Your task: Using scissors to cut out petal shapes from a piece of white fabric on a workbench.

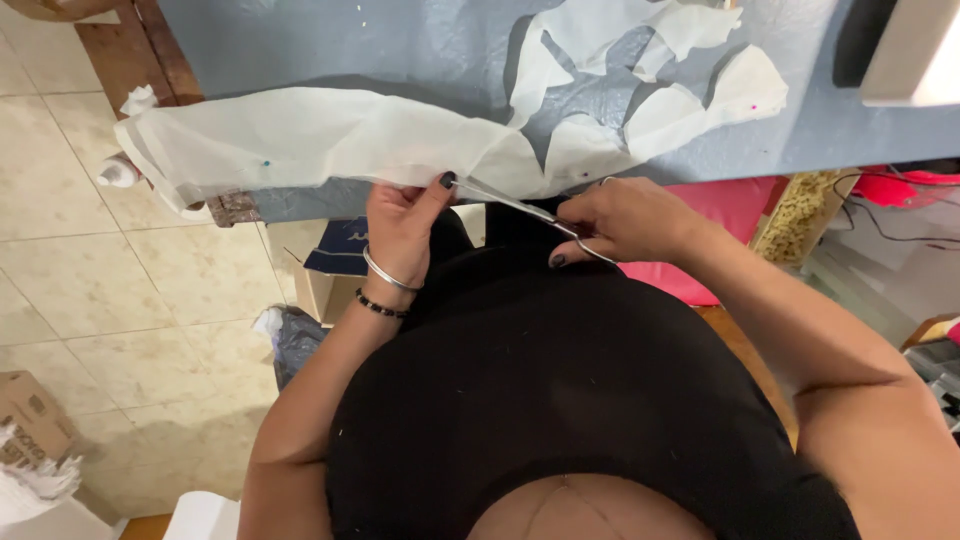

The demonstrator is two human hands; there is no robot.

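A long piece of white fabric lies over the edge of a grey-blue table, pinned with small coloured pins. My left hand pinches the fabric's near edge, thumb on top. In my right hand are metal scissors, their blades pointing left along that edge toward my left thumb. More white cut pieces lie further back on the table.
Pink cloth hangs under the table at the right. A cardboard box and white paper sit on the tiled floor at the left. A dark bag lies by my left side. A white object rests at the table's right.
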